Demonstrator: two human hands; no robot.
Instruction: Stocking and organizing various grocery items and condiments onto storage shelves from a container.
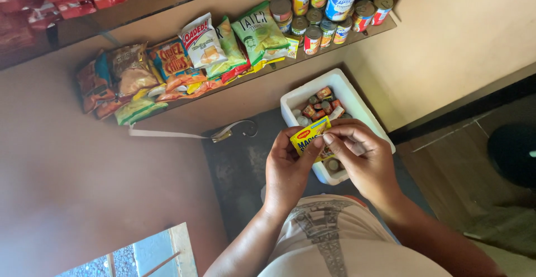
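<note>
At centre frame, left hand (287, 168) and right hand (360, 157) both pinch a small yellow packet (309, 136) above a white foam box (357, 107) of cans.

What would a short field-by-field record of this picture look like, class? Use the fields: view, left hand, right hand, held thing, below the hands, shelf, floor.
view: head camera, looking down
left hand: holds the yellow packet from its left side
right hand: pinches the packet's right edge with its fingertips
held thing: small yellow packet, held above the box
below the hands: white foam box, open, with small cans and packets inside
shelf: snack bags in a row, stacked tins at the right end
floor: dark mat under the box
</note>
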